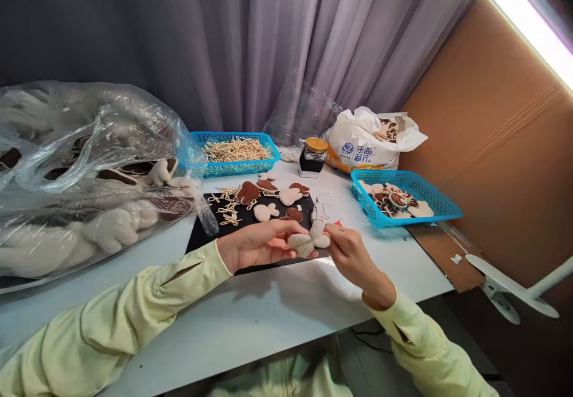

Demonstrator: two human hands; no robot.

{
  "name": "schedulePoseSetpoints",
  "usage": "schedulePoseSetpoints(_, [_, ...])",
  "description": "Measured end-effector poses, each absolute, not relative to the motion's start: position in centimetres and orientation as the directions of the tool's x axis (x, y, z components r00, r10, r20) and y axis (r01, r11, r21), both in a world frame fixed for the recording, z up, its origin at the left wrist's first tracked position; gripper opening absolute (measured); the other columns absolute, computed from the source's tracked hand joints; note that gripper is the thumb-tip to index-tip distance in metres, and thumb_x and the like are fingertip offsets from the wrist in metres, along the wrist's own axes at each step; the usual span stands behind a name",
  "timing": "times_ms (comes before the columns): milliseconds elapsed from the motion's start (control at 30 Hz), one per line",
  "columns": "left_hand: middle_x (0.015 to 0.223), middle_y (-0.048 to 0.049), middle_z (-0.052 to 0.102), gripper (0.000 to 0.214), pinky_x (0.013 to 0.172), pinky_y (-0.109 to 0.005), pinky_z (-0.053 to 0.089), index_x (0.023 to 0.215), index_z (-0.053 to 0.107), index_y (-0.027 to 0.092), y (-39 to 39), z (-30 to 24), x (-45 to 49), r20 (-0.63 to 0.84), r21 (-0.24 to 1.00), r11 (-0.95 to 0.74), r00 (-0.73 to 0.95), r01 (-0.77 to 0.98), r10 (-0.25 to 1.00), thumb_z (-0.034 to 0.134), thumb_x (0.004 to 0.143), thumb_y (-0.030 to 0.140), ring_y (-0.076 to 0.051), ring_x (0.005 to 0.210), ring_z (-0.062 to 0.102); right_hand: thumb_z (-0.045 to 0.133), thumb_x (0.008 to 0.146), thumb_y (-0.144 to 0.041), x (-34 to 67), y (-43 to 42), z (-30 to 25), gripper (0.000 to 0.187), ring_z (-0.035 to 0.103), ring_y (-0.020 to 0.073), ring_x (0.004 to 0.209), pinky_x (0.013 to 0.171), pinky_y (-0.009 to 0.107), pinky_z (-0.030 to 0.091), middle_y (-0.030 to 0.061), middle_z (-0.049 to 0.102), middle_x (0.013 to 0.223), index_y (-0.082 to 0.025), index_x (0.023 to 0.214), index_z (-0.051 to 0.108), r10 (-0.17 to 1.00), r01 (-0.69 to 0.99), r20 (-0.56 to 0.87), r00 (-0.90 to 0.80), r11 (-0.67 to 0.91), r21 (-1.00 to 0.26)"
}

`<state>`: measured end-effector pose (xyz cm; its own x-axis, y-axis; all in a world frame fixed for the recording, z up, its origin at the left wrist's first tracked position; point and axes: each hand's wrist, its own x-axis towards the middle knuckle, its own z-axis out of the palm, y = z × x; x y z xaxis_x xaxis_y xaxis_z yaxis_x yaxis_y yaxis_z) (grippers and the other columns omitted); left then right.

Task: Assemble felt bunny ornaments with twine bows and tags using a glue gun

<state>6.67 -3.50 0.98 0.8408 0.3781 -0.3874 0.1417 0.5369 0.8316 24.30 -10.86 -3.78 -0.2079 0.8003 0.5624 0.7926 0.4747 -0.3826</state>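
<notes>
My left hand and my right hand meet over the near edge of a black mat, both closed on one cream plush paw-shaped piece. The left fingers cradle it from below and the side; the right fingertips pinch its right lobe. Beyond it on the mat lie several plush paw pieces, some cream, some brown-faced, and small loops of cream cord. A small pair of scissors lies just behind the held piece.
A blue basket of cord loops stands at the back; another blue basket with finished paws is at the right. A dark jar, a white shopping bag, a big clear bag of plush at left. A white lamp clamp at the table's right edge.
</notes>
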Motion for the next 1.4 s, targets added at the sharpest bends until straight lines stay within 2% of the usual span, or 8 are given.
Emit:
schedulePoseSetpoints(200, [0.071, -0.0062, 0.062, 0.013, 0.049, -0.015, 0.041, 0.067, 0.061, 0.009, -3.7, 0.7, 6.8, -0.469, 0.705, 0.705, 0.798, 0.079, 0.379, 0.053, 0.073, 0.016, -0.011, 0.069, 0.060, 0.043, 0.091, -0.017, 22.8, -14.3, -3.8, 0.036, 0.030, 0.0137, 0.051, 0.050, 0.030, 0.020, -0.0010, 0.037, 0.053, -0.021, 0.056, 0.035, 0.638, 0.838, 0.695, -0.333, 0.538, -0.092])
schedulePoseSetpoints(300, [0.067, -0.0015, 0.060, 0.014, 0.055, -0.018, 0.043, 0.064, 0.062, 0.012, -4.6, 1.0, 7.0, -0.390, 0.869, 0.476, 0.779, 0.135, 0.491, 0.054, 0.073, 0.018, -0.009, 0.063, 0.054, 0.048, 0.090, -0.018, 21.9, -15.3, -2.2, 0.036, 0.030, 0.0141, 0.051, 0.050, 0.031, 0.020, -0.0006, 0.038, 0.052, -0.020, 0.055, 0.039, 0.526, 0.814, 0.681, -0.510, 0.550, 0.186])
schedulePoseSetpoints(400, [0.058, 0.0029, 0.055, 0.008, 0.055, -0.021, 0.039, 0.060, 0.060, 0.013, -5.7, 1.1, 7.1, -0.303, 0.950, 0.242, 0.758, 0.195, 0.577, 0.060, 0.067, 0.017, -0.009, 0.056, 0.049, 0.046, 0.090, -0.017, 21.9, -14.0, -0.6, 0.029, 0.036, 0.0145, 0.054, 0.052, 0.030, 0.021, 0.0004, 0.043, 0.057, -0.019, 0.061, 0.046, 0.496, 0.773, 0.633, -0.594, 0.570, 0.279])
schedulePoseSetpoints(633, [0.062, 0.0022, 0.059, 0.009, 0.058, -0.022, 0.039, 0.070, 0.066, 0.013, -5.4, 1.7, 6.8, -0.191, 0.976, 0.030, 0.778, 0.217, 0.598, 0.066, 0.066, 0.020, -0.011, 0.061, 0.051, 0.038, 0.091, -0.014, 25.2, -9.1, -2.4, 0.033, 0.036, 0.0099, 0.048, 0.047, 0.023, 0.027, -0.0034, 0.040, 0.053, -0.020, 0.058, 0.037, 0.730, 0.820, 0.594, -0.336, 0.538, -0.197])
schedulePoseSetpoints(867, [0.071, -0.0013, 0.061, 0.009, 0.062, -0.021, 0.043, 0.070, 0.065, 0.013, -4.5, 1.0, 6.9, -0.384, 0.847, 0.524, 0.788, 0.093, 0.482, 0.060, 0.071, 0.021, -0.011, 0.069, 0.054, 0.032, 0.094, -0.016, 22.6, -15.1, -5.2, 0.037, 0.034, 0.0123, 0.049, 0.048, 0.027, 0.024, -0.0006, 0.039, 0.053, -0.020, 0.058, 0.036, 0.667, 0.843, 0.706, -0.240, 0.504, -0.190])
schedulePoseSetpoints(1033, [0.061, 0.0023, 0.056, 0.010, 0.059, -0.022, 0.038, 0.063, 0.061, 0.013, -5.5, 0.3, 7.3, -0.279, 0.953, 0.254, 0.793, 0.163, 0.541, 0.058, 0.070, 0.018, -0.009, 0.060, 0.049, 0.042, 0.091, -0.017, 21.8, -14.5, -2.0, 0.032, 0.035, 0.0144, 0.052, 0.050, 0.031, 0.021, 0.0006, 0.044, 0.055, -0.019, 0.059, 0.044, 0.523, 0.805, 0.662, -0.537, 0.551, 0.218])
schedulePoseSetpoints(1233, [0.063, 0.0026, 0.055, 0.009, 0.056, -0.023, 0.035, 0.070, 0.061, 0.014, -5.7, 0.8, 7.1, -0.147, 0.976, -0.034, 0.769, 0.214, 0.622, 0.062, 0.068, 0.023, -0.012, 0.062, 0.050, 0.036, 0.089, -0.012, 24.1, -9.2, -1.5, 0.031, 0.037, 0.0094, 0.048, 0.047, 0.023, 0.026, -0.0027, 0.041, 0.055, -0.019, 0.059, 0.038, 0.722, 0.752, 0.519, -0.458, 0.626, -0.207])
schedulePoseSetpoints(1400, [0.073, -0.0007, 0.061, 0.016, 0.066, -0.025, 0.041, 0.079, 0.064, 0.015, -5.4, -0.1, 7.1, -0.204, 0.968, 0.008, 0.775, 0.249, 0.598, 0.064, 0.069, 0.028, -0.015, 0.073, 0.057, 0.034, 0.092, -0.011, 24.2, -10.2, -3.2, 0.031, 0.038, 0.0079, 0.046, 0.046, 0.018, 0.031, -0.0046, 0.039, 0.053, -0.020, 0.062, 0.036, 0.759, 0.767, 0.537, -0.369, 0.574, -0.285])
